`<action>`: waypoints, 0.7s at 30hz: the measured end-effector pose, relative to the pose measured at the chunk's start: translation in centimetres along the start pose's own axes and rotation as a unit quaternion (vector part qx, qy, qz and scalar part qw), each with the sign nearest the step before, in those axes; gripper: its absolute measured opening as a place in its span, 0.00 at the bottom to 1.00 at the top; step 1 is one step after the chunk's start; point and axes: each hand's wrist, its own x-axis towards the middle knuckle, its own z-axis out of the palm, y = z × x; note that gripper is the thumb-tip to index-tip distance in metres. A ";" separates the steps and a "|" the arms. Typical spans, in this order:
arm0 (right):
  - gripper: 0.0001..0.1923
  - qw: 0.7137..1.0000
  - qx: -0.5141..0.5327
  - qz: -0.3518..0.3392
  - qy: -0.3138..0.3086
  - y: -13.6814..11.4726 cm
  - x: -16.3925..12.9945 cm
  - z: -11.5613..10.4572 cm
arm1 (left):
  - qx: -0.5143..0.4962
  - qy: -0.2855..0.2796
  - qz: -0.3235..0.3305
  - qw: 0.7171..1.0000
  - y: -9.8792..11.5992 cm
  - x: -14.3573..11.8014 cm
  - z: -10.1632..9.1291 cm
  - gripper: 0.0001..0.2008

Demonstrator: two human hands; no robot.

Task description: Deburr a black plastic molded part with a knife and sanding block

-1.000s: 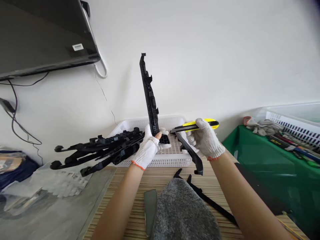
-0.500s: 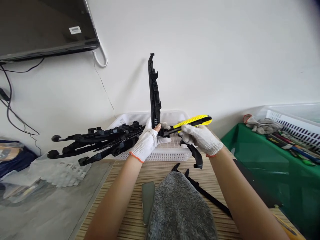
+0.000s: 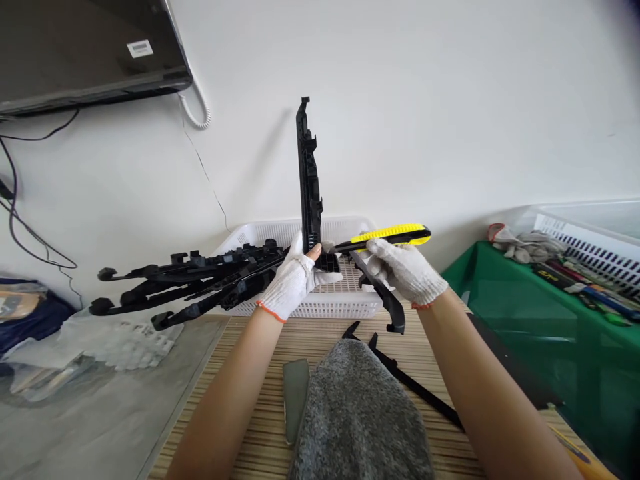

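Gloved in white, my left hand (image 3: pixel 293 273) is closed round the lower end of a long black plastic part (image 3: pixel 311 177), which stands upright with clips along its right edge. My right hand (image 3: pixel 405 270), also gloved, grips a yellow and black utility knife (image 3: pixel 393 235). The knife points left, its tip beside the lower end of the part, near my left thumb. Whether the blade touches the plastic I cannot tell. Behind my hands stands a white plastic basket (image 3: pixel 350 308). Several similar black parts (image 3: pixel 200 283) lie across it and stick out to the left.
A grey cloth (image 3: pixel 363 413), a grey-green flat block (image 3: pixel 296 400) and a black caliper-like tool (image 3: pixel 420 390) lie on the striped table (image 3: pixel 250 400). Gloves (image 3: pixel 525 245) and tools rest on a green-covered surface (image 3: pixel 500 300) at right. A screen (image 3: pixel 90 53) hangs upper left.
The knife has shifted slightly right and turned flatter, with my right hand moving along. My left hand still holds the upright part. The view has shifted a little.
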 end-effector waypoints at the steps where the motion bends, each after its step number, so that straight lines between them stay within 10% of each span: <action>1: 0.25 1.000 0.006 -0.005 -0.003 0.0 0.0 -0.1 | -0.001 0.002 0.000 1.000 0.0 0.0 0.0 0.36; 21: 0.25 1.000 -0.008 -0.006 -0.017 -0.3 -0.2 -0.2 | 0.023 -0.028 0.001 0.999 0.0 -0.3 0.3 0.33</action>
